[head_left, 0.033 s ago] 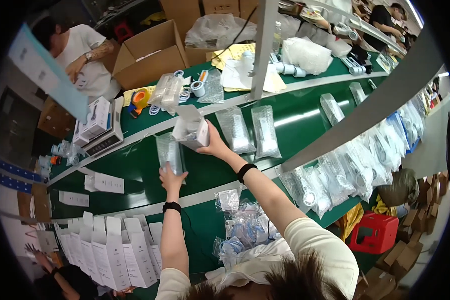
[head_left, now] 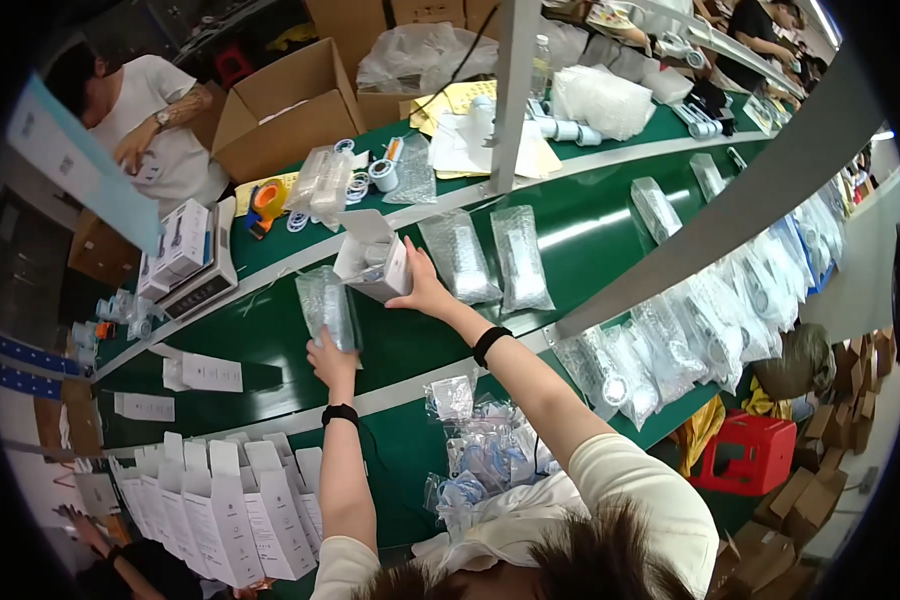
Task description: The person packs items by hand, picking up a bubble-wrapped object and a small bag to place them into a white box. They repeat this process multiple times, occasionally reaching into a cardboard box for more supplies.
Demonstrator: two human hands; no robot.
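My right hand point(head_left: 422, 286) grips a small white carton point(head_left: 378, 268) by its right side, above the green belt. The carton's top flap stands up, and something pale shows inside, too small to make out. My left hand point(head_left: 331, 362) is closed on the lower end of a clear bubble-wrap pouch point(head_left: 322, 305), just left of the carton. What is inside that pouch is hard to tell. Two more wrapped pouches, one nearer point(head_left: 460, 258) and one farther right point(head_left: 519, 262), lie on the belt beyond my right hand.
Open white cartons point(head_left: 215, 510) stand in rows at the lower left. Small bagged parts point(head_left: 490, 450) lie in front of me. Many filled clear bags point(head_left: 670, 345) line the right side. A grey metal post point(head_left: 511, 100) and slanting bar point(head_left: 700, 215) cross the workspace. A co-worker point(head_left: 160, 120) stands across.
The view has shifted slightly. My left fingers, spread over the pouch before, now close around its lower end, and the pouch tilts. The carton stays in my right hand.
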